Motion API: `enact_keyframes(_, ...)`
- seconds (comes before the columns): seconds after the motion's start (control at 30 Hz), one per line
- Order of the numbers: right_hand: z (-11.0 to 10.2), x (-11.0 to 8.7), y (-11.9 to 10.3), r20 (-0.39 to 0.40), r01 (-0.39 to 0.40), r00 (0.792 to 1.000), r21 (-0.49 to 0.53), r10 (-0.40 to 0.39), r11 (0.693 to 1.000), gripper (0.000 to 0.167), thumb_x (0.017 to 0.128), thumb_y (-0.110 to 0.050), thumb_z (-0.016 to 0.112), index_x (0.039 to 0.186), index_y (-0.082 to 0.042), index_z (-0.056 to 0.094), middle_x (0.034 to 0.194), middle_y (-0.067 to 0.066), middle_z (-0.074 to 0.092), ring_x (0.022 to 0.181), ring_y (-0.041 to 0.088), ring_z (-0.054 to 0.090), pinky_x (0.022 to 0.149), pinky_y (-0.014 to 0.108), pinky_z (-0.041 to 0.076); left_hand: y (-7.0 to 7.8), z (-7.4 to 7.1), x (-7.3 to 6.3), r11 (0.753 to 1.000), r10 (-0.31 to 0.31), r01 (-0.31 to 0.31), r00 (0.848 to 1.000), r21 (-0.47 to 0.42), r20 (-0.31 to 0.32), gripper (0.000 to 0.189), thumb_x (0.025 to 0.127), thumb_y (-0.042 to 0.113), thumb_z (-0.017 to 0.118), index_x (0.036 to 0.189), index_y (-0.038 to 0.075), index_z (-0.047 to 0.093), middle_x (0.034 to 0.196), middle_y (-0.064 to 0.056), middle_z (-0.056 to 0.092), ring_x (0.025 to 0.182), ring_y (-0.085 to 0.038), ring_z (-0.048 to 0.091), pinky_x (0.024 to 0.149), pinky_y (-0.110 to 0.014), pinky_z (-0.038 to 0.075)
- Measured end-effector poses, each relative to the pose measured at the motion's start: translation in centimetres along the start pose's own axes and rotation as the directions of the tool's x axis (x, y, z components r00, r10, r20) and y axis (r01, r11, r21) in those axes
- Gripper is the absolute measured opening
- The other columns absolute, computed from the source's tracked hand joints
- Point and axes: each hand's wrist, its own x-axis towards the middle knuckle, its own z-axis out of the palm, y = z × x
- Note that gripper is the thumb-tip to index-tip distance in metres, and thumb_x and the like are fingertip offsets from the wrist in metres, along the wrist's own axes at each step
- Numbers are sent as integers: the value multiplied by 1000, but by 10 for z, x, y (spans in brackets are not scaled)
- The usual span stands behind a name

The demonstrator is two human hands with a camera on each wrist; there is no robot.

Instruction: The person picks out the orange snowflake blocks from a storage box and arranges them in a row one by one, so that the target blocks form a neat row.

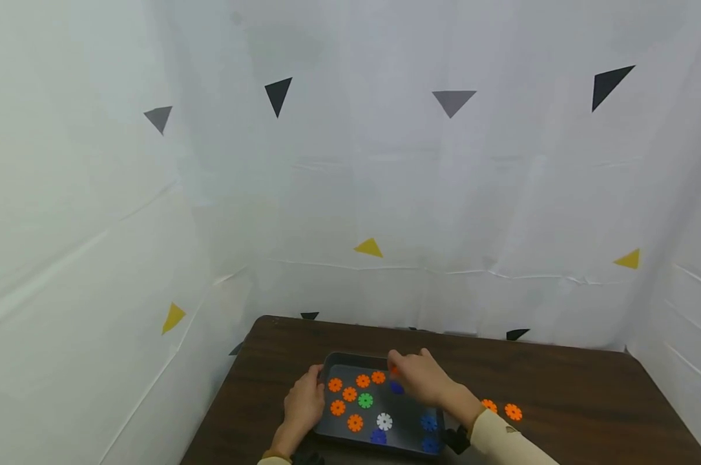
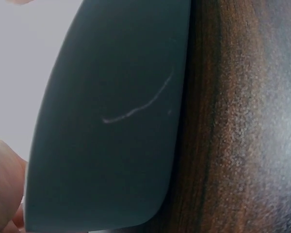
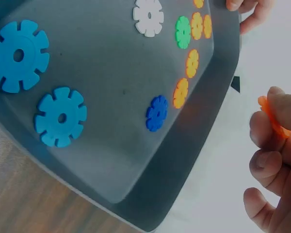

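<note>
A dark grey tray [image 1: 405, 420] holds notched plastic discs, several of them orange [image 1: 355, 423], with blue discs [image 1: 429, 423], one green disc [image 1: 365, 400] and one white disc [image 1: 384, 422]. My left hand [image 1: 303, 403] holds the tray's left rim. The tray's outer wall [image 2: 106, 87] fills much of the left wrist view. Over the tray's far right part is my right hand [image 1: 422, 378], and it pinches an orange disc [image 3: 273, 119] between thumb and forefinger. A dark blue disc [image 3: 156, 113] lies in the tray near that hand.
Two more orange discs [image 1: 513, 412] lie on the dark wooden table [image 1: 588, 394], right of the tray and partly behind the right forearm. White sheeting [image 1: 350, 194] with triangles hangs behind the table and along its sides.
</note>
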Motion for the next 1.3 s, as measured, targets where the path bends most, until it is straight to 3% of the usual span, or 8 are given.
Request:
enact_keyframes(0.13,0,-5,3,-7,-36,999,36,36,999,16,103,-21,70,112,-20,57,87,-10,73,69,1,58,75,38,32,0,0,-1,1000,-2,2,1000,1,-2,38,102,11,69,140,10,63,115,-12,74,90,-27,72,69,-50,56)
enact_keyframes(0.27,-2,-14,9,-24,-80,996,47,81,996,23,100,-10,71,117,-18,58,102,-3,79,85,10,70,79,42,35,0,-1,0,1000,-4,4,1000,-1,-4,38,102,11,69,140,10,63,116,-13,74,90,-27,72,69,-50,56)
enact_keyframes(0.43,-6,-27,18,-46,-135,990,46,137,990,28,96,0,70,118,-15,60,105,0,80,94,17,74,79,40,35,0,0,2,1000,-4,4,1000,8,2,39,103,12,68,141,10,63,118,-13,74,91,-27,73,68,-49,56)
enact_keyframes(0.63,-7,-37,25,-77,-174,981,72,180,982,16,101,-7,69,114,-16,65,102,-1,80,90,16,73,78,40,35,-3,0,3,1000,14,-13,1000,14,-11,39,102,11,68,141,10,63,122,-15,74,95,-31,74,70,-51,57)
enact_keyframes(0.9,-4,-56,40,-94,-199,974,82,207,976,19,97,-7,73,107,-23,68,96,-8,79,88,12,72,79,41,37,-10,-2,0,1000,-7,7,1000,15,1,40,102,12,69,142,12,62,122,-15,74,88,-29,73,64,-47,55)
enact_keyframes(1.23,-9,-86,63,-95,-320,940,95,328,943,18,99,-12,74,112,-21,67,92,-9,79,79,2,68,91,57,46,-11,-8,-3,1000,-8,8,1000,24,4,41,101,12,69,142,11,62,125,-17,73,88,-31,73,62,-48,55)
enact_keyframes(1.3,-10,-91,68,-94,-324,938,96,333,941,18,99,-12,74,111,-22,66,89,-10,77,70,1,65,90,57,46,-12,-9,-3,1000,-18,18,1000,25,3,41,102,12,69,142,11,63,125,-17,73,88,-31,73,62,-48,55)
